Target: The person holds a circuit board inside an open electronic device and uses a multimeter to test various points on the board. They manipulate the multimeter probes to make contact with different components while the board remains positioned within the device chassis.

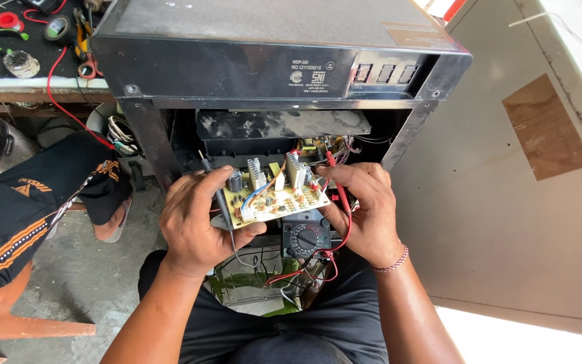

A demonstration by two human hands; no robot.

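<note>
We hold a yellowish circuit board [276, 195] between both hands, out in front of the open underside of a large black appliance [277, 61]. Our left hand [197, 222] closes on the board's left edge: thumb on top near a dark capacitor, fingers curled beneath. The same hand pinches a black probe [218, 195] against the board's left side, tip pointing up and away from us, its thin lead trailing down past the palm. Our right hand [365, 212] closes on the board's right edge, fingers wrapped under it, and grips a red probe [337, 182] between thumb and forefinger; the tip sits just beside the finned heat sinks at the board's far right corner. Whether it touches a contact we cannot tell. The red lead loops down around the right hand toward a dark multimeter [304, 237], which lies directly under the board, between the wrists, dial facing up. A beaded bracelet [392, 261] circles the right wrist. Another person's leg in black shorts [35, 195] sits at left. Tools and tape rolls lie on the bench [8, 81] at top left.
</note>
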